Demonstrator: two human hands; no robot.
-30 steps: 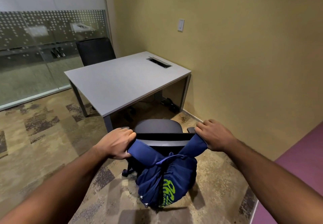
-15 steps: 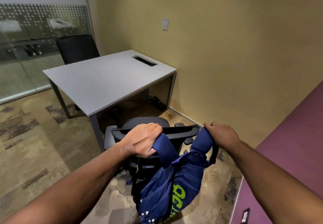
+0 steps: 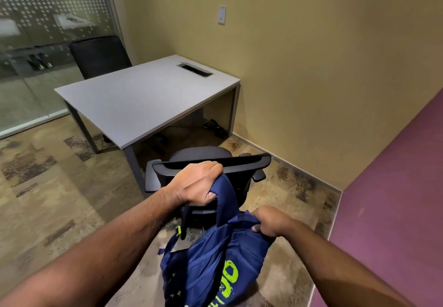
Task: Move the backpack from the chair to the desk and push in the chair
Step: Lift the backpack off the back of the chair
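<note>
A navy blue backpack (image 3: 215, 266) with lime green lettering hangs in front of me, behind the back of a black office chair (image 3: 215, 163). My left hand (image 3: 196, 184) grips one shoulder strap just at the chair's top rail. My right hand (image 3: 271, 222) is closed on the bag's upper edge, lower and nearer to me, clear of the chair. The grey desk (image 3: 143, 100) stands beyond the chair, its top bare, and the chair sits at the desk's near right corner, pulled out from it.
A second black chair (image 3: 100, 55) stands behind the desk by a frosted glass partition (image 3: 48, 43). A yellow wall (image 3: 311, 67) runs along the right, a purple surface (image 3: 395, 210) lies close on my right. Cables and a dark box (image 3: 215, 127) lie under the desk.
The straps have come off the chair's back. My right hand has dropped and pulled toward me with the bag, and my left hand has moved right along the top rail.
</note>
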